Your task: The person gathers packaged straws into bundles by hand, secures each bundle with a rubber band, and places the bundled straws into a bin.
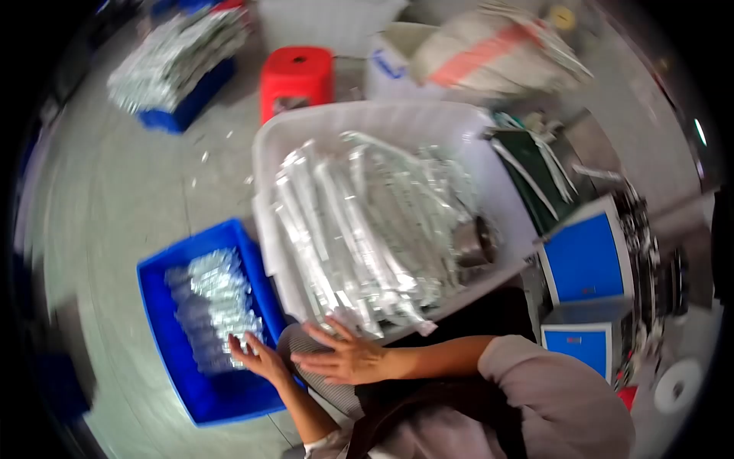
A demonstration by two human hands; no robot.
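Note:
Both hands are near the bottom centre of the head view, side by side. My left hand (258, 359) hovers at the right edge of a blue bin (164, 359), fingers apart, holding nothing visible. That bin holds a row of clear, shiny plastic-wrapped packs (218, 306). To its right, my right hand (348, 359) is spread open above my knee, just below a large white tub (267, 229). Nothing shows in its fingers. Many long, shiny plastic-wrapped strips (352, 229) lie in the tub, with a metal cylinder (474, 242) at their right.
A red stool (297, 76) stands behind the tub. At the upper left, silvery packs (180, 57) are piled on another blue bin (187, 99). A woven sack (497, 53) lies at the top. Blue-fronted cabinets (585, 260) and a dark green tray (527, 180) are on the right.

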